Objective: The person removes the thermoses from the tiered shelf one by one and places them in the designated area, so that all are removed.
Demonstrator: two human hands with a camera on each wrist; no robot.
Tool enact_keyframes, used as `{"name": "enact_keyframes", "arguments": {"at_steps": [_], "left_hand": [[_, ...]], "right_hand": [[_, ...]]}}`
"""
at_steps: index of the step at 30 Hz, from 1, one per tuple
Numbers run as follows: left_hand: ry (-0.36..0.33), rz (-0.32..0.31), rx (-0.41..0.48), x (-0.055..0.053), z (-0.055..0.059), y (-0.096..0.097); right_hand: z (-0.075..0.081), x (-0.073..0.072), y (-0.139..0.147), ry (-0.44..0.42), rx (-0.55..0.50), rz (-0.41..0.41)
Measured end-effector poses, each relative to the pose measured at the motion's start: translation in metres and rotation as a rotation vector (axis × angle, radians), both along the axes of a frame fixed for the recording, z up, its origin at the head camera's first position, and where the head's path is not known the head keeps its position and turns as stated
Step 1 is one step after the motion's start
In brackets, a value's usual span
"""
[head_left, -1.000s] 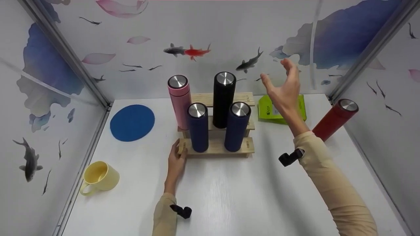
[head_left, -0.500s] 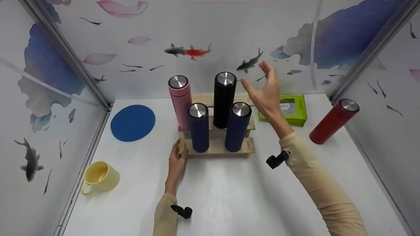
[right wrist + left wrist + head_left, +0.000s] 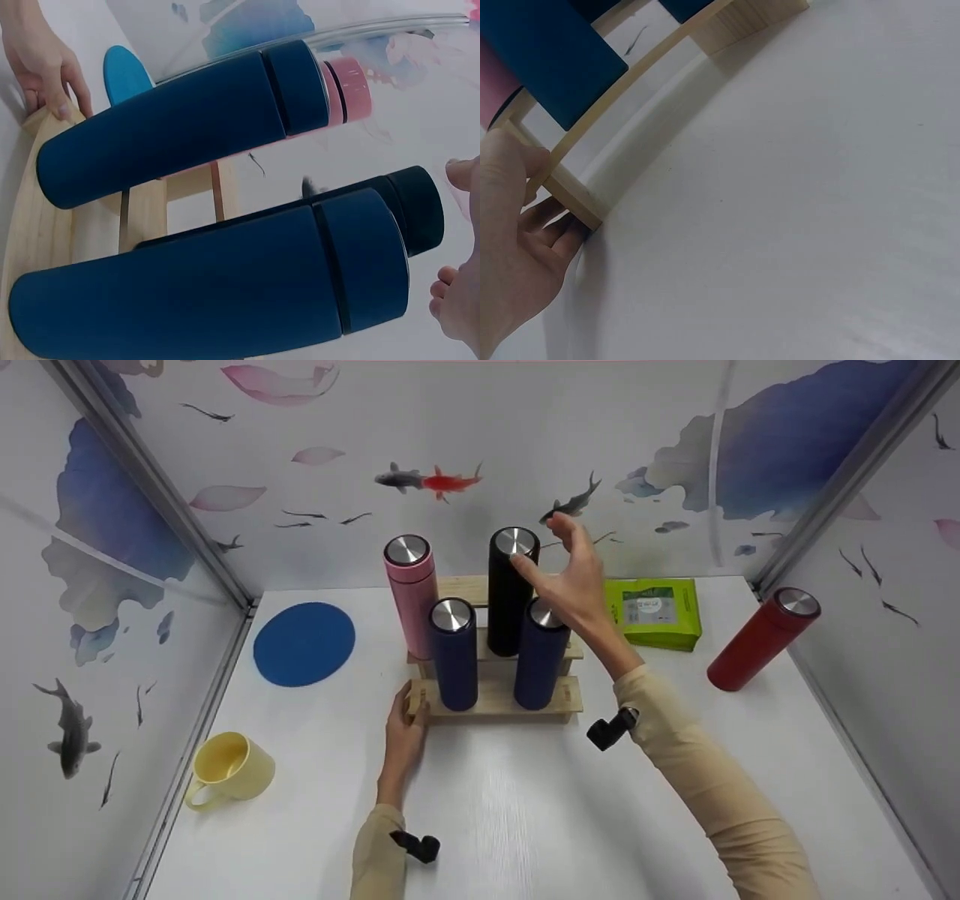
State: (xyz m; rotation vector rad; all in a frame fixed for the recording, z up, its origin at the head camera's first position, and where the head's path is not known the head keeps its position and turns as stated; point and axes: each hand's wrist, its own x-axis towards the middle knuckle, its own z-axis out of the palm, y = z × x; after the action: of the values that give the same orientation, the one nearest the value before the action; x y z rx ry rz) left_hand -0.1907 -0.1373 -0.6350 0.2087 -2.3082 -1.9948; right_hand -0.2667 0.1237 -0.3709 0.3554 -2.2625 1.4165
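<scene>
A tiered wooden rack (image 3: 495, 699) bears a pink thermos (image 3: 411, 600), a black thermos (image 3: 508, 607) and two navy thermoses, one on the left (image 3: 454, 660) and one on the right (image 3: 538, 667). My left hand (image 3: 405, 735) grips the left end of its front step, thumb above and fingers underneath, as the left wrist view shows. Raised at the right, my right hand (image 3: 574, 585) holds nothing. Its thumb and fingers are spread beside the black thermos's lid, the thumb overlapping that lid in the head view. The hand partly covers the right navy lid.
A green packet (image 3: 656, 619) lies behind the right forearm, and a red thermos (image 3: 761, 641) stands farther right. On the left are a blue round mat (image 3: 304, 643) and a yellow mug (image 3: 232, 765). Printed panels enclose the white table (image 3: 495, 810) at the back and sides.
My right hand has moved left and slightly down, from in front of the green packet to the black thermos's lid. The left hand has stayed on the rack.
</scene>
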Motion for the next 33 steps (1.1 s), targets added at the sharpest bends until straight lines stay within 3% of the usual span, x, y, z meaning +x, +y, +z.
{"name": "enact_keyframes", "arguments": {"at_steps": [9, 18, 28, 29, 33], "left_hand": [[-0.005, -0.003, -0.011, 0.001, 0.001, 0.000], [-0.014, -0.006, -0.008, 0.002, 0.001, -0.001], [-0.021, -0.016, 0.015, 0.003, 0.005, 0.000], [-0.019, -0.008, 0.010, 0.001, 0.000, 0.000], [-0.025, -0.003, 0.001, 0.000, 0.000, 0.000]], "right_hand": [[-0.002, -0.004, -0.008, -0.061, 0.081, 0.041], [-0.001, -0.007, -0.009, -0.095, 0.070, 0.104], [-0.002, -0.006, 0.002, -0.085, 0.002, 0.048], [-0.001, -0.006, 0.004, -0.085, 0.004, 0.039], [0.002, -0.005, 0.012, -0.086, -0.005, 0.017]]}}
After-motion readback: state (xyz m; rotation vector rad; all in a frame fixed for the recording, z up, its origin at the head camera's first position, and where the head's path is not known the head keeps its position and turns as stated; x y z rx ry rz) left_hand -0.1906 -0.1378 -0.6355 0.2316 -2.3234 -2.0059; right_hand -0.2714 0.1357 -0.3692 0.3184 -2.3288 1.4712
